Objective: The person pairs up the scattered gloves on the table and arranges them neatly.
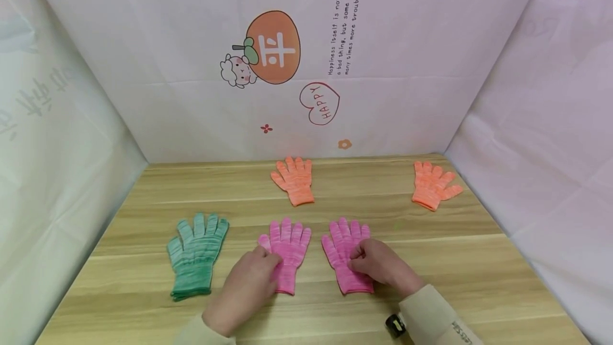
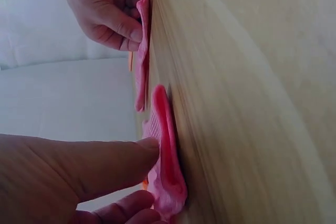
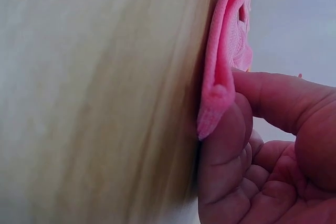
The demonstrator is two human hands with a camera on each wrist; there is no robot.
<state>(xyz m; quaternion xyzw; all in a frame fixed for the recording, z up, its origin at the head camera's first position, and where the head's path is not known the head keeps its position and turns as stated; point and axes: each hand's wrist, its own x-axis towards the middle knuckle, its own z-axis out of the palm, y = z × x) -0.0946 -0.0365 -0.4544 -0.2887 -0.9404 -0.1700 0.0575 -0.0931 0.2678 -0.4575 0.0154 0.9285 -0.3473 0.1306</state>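
Two pink knitted gloves lie side by side on the wooden table, fingers pointing away from me. My left hand pinches the outer edge of the left pink glove; in the left wrist view the thumb lies on this glove near its cuff opening. At the outer edge of the right pink glove, my right hand grips the fabric between thumb and index finger. The right wrist view shows that glove edge-on, its cuff slightly parted. Part of each glove is hidden behind the hand on it.
Left of my left hand lies a green glove pair, apparently stacked. Farther back are one orange glove near the middle and another orange glove at the right. Printed white cloth walls in the table behind and at both sides.
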